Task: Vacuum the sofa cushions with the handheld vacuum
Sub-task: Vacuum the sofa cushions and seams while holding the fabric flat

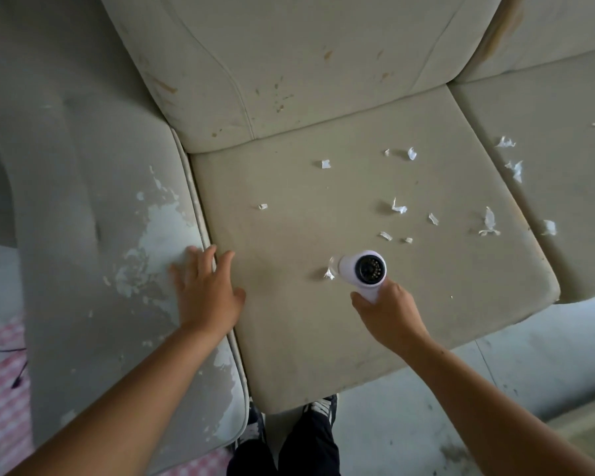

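Left grip (207,297) splayed flat, palm down; right grip (390,316) curled tight, its back upward.

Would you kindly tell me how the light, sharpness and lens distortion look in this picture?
Head view: soft, even light, no glare; the paper scraps cast only faint shadows on the seat cushion. Head view: the wide lens bows the armrest and cushion edges near the borders. Head view: the left hand looks slightly smeared, the handheld vacuum sharp.
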